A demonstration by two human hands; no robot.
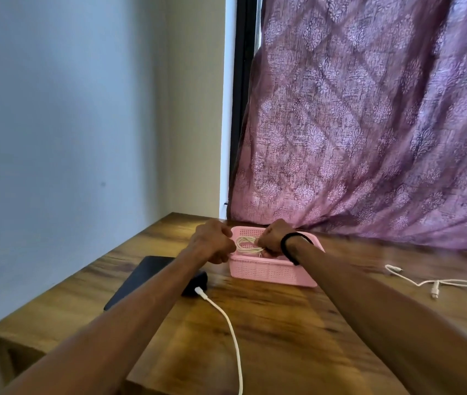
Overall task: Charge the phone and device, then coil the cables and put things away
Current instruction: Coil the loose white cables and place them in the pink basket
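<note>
Cable hung coiled over the pink basket at lower centre, its loops stretched between my left hand and right hand, both sets of fingers curled tight on it; basket lay directly below.

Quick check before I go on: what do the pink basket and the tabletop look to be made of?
Pink basket: likely moulded plastic, matte, with rows of small perforations in its walls. Tabletop: wood or wood-look laminate, brown grain streaks with a slight sheen; which one, I cannot tell.
</note>
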